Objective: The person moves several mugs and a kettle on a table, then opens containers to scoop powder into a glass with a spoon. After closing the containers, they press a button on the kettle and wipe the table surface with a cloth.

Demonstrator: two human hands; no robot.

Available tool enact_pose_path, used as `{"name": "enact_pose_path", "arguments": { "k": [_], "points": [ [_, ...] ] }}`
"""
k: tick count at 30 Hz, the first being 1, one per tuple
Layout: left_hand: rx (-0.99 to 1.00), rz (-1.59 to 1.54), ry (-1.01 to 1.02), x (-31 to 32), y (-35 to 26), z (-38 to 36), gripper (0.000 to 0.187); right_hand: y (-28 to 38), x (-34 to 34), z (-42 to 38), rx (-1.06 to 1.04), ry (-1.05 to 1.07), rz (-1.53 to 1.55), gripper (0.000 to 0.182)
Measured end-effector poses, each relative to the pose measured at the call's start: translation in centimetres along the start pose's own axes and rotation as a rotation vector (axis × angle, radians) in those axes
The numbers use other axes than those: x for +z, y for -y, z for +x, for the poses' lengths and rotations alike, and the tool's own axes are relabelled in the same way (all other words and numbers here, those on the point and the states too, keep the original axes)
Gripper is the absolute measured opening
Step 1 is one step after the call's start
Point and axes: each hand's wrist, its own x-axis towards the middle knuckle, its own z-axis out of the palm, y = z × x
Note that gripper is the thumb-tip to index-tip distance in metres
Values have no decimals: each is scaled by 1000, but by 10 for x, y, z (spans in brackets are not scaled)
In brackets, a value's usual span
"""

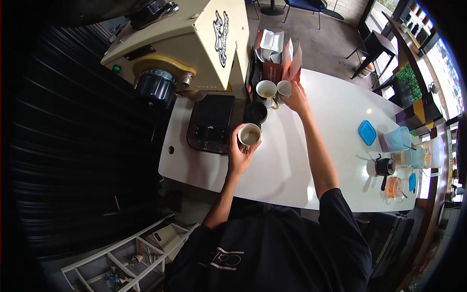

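Note:
My left hand (240, 155) is wrapped round a light cup (249, 135) at the near side of a round black container (255, 113). Farther forward, my right hand (296, 99) has its fingers on a small greyish cup (283, 88). A white mug (266, 89) with brownish residue inside stands just left of that cup. To the left of my left hand lies a black scale (214, 117) on a dark tray, below the cream-coloured machine (194, 48).
Behind the cups are a dark red box (272, 72) and paper packets (293, 62). On the white counter (350, 102) at right lie a blue lid (367, 132), plastic containers (396, 139), a small black pot (385, 166) and a glass with orange contents (394, 187).

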Motion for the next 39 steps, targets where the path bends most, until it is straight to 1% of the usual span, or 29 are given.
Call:
{"name": "enact_pose_path", "arguments": {
  "k": [2,4,5,6,7,8,10,11,13,14,16,17,18,19,20,21,22,24,25,27,28,30,31,32,34,35,37,38,39],
  "points": [
    [17,8,-9,-1,-1,1,67,-5,0,-8,18,-30,9,69],
    [-15,-32,34,-2,-5,0,70,-4,-10,-25,44,-72,-2,71],
    [59,66,10,-4,-7,0,70,-7,-19,-38,80,-42,8,64],
    [139,160,-13,-5,-12,2,70,-12,-25,-54,107,-57,2,64],
    [152,173,-19,-6,-16,1,70,-18,-31,-72,132,-52,98,60],
    [212,223,-33,-6,-22,0,65,-24,-37,-92,158,-54,194,55],
    [333,140,-27,-1,-32,-2,57,-21,-61,-146,197,-12,157,46],
    [377,38,10,5,-33,-4,52,-23,-70,-171,239,-48,146,46],
    [319,-200,154,22,-42,-11,44,-30,-91,-221,312,-39,183,41],
    [274,-332,239,33,-44,-16,40,-34,-104,-243,356,-73,167,41],
    [126,-456,404,56,-47,-28,35,-43,-129,-287,402,-324,80,36],
    [100,-447,468,68,-44,-36,34,-54,-142,-306,410,-444,-23,38],
    [102,-463,502,77,-49,-42,34,-58,-160,-319,495,-545,-93,41],
    [38,-461,602,85,-53,-48,34,-70,-173,-330,518,-668,-265,47],
    [-25,-451,694,92,-58,-54,34,-83,-188,-338,552,-738,-400,51],
    [-44,-452,737,99,-57,-61,35,-104,-201,-342,500,-772,-512,56],
    [-40,-444,737,104,-60,-66,35,-118,-214,-342,487,-757,-543,60],
    [-74,-344,830,111,-64,-73,36,-148,-232,-337,481,-684,-646,74],
    [-51,-314,812,114,-62,-76,37,-165,-236,-336,459,-676,-628,74],
    [-83,-271,732,118,-55,-80,38,-195,-241,-332,561,-500,-756,85],
    [-112,-250,675,118,-54,-83,38,-201,-245,-332,523,-474,-741,85],
    [-182,-206,558,114,-51,-89,37,-214,-253,-325,629,-332,-453,89],
    [-202,-230,493,112,-48,-94,37,-232,-249,-323,488,-430,-341,84],
    [-222,-251,433,109,-45,-101,37,-248,-243,-326,365,-488,-277,84],
    [-256,-253,336,103,-44,-114,36,-245,-239,-327,355,-503,-154,85],
    [-277,-272,278,100,-44,-120,36,-245,-235,-327,330,-478,-144,85],
    [-308,-279,219,96,-41,-131,35,-245,-230,-325,230,-592,-271,86],
    [-335,-290,195,95,-39,-137,34,-244,-229,-325,210,-577,-264,86],
    [-338,-288,173,94,-41,-140,34,-235,-228,-325,242,-532,-262,86]
  ]
}}
